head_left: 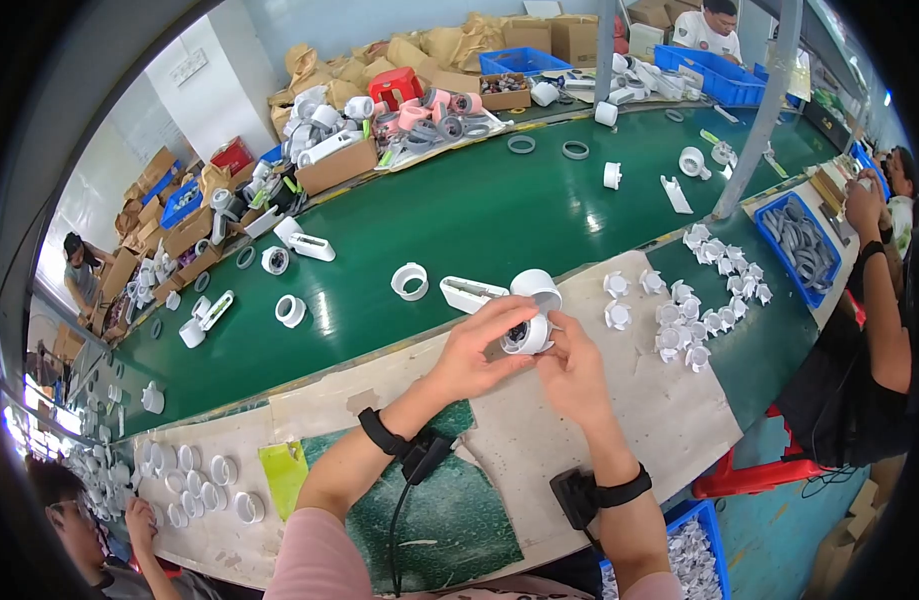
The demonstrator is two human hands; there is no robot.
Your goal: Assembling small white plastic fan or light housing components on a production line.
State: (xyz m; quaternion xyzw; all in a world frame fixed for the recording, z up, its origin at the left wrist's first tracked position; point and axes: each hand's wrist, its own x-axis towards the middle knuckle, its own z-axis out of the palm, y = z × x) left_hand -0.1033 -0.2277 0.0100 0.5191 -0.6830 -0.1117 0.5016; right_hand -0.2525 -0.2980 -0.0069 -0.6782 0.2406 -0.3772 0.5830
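Both hands are closed around a small round white housing (pixel 525 337) with dark parts inside it. My left hand (pixel 471 348) grips it from the left, fingers over its top and thumb below. My right hand (pixel 573 372) pinches its right side with the fingertips. Just behind them a white handled part with a round head (pixel 535 288) lies at the belt edge, its long hollow handle (pixel 469 293) pointing left; the hands partly hide it. A white ring (pixel 409 282) stands on the belt beyond. Several small white finned pieces (pixel 679 318) are spread to the right of my hands.
A green conveyor belt (pixel 359 240) carries scattered white parts and grey rings. A blue bin of grey rings (pixel 797 245) stands at right, near a co-worker's arm (pixel 884 310). White rings (pixel 194 485) sit at left by another person. A metal post (pixel 764 110) rises at right.
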